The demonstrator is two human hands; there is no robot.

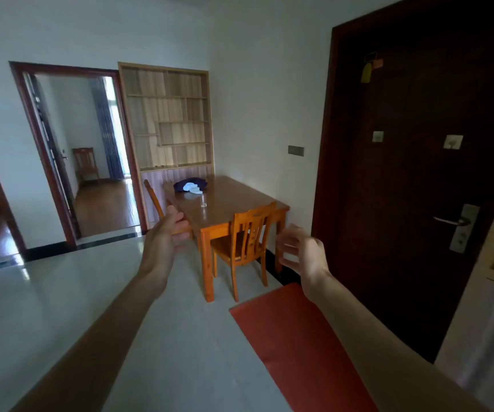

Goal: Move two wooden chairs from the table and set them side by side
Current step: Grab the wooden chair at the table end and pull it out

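A wooden table (248,208) stands against the right wall. One wooden chair (244,243) is tucked at its near end, its slatted back toward me. A second wooden chair (153,197) sits at the table's left side, mostly hidden; only its back post shows behind my left hand. Both arms reach forward, short of the furniture. My left hand (165,236) is open, fingers apart, holding nothing. My right hand (302,251) is open too, fingers curled loosely and blurred, to the right of the near chair.
A drinking glass (203,200) and a dark cloth bundle (191,185) lie on the table. A red mat (296,337) covers the floor before a dark door (418,173). A shelf unit (168,117) and an open doorway (91,162) with another chair (85,165) are behind.
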